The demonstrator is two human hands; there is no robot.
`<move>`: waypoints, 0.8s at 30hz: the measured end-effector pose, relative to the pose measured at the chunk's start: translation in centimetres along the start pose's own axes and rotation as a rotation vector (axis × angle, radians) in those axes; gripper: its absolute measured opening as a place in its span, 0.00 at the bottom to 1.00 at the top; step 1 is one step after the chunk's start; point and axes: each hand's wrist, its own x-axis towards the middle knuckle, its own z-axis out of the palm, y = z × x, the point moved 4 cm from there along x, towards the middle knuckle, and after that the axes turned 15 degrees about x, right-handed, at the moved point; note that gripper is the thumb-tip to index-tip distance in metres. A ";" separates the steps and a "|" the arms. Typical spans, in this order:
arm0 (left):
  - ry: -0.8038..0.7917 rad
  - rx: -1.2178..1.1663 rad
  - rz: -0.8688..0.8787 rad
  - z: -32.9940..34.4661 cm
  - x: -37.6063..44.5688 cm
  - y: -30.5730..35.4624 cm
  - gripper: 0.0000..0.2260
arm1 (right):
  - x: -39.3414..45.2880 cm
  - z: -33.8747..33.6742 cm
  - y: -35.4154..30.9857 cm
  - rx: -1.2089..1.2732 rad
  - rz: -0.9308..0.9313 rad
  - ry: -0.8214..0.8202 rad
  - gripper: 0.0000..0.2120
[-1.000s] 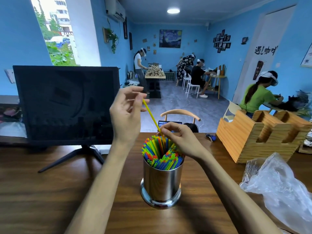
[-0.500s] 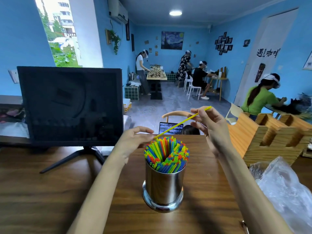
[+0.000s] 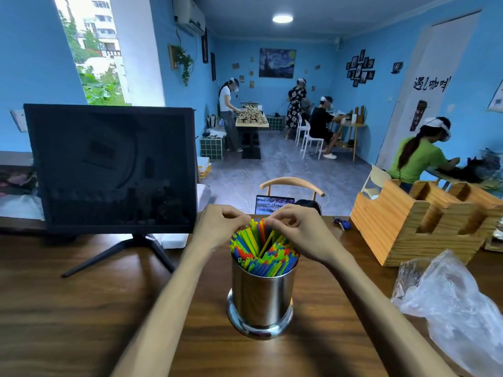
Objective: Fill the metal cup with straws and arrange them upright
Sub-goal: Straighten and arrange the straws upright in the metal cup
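— Both our hands sit over the metal cup (image 3: 260, 295), mid-tabletop (image 3: 81, 308). Why?
— Our right hand (image 3: 296, 235) pinches a yellow straw (image 3: 265, 244), probably steering it into the packed straws (image 3: 262, 253); left hand (image 3: 217, 231) fingers curl at the bundle's edge, grip unclear.
— Obstacles?
— Monitor (image 3: 111, 167), wooden organizer (image 3: 424, 221) and plastic bag (image 3: 457, 308) flank us, well apart.

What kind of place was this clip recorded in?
Probably a café-style room used for recording tasks: blue walls with a Starry Night print, small tables with white chairs, and other people wearing head-mounted gear at separate tables.
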 end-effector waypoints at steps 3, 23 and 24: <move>0.087 -0.085 0.072 -0.8 -0.2 0.9 0.03 | 0.0 -0.2 0.2 0.066 0.023 0.053 0.11; -0.022 -0.228 0.064 -2.1 -1.4 -0.5 0.05 | 0.5 -5.0 -1.1 0.895 0.009 0.515 0.05; -0.096 -0.163 0.084 -1.6 -1.5 -0.8 0.04 | 0.5 -5.1 -1.2 0.887 -0.009 0.557 0.04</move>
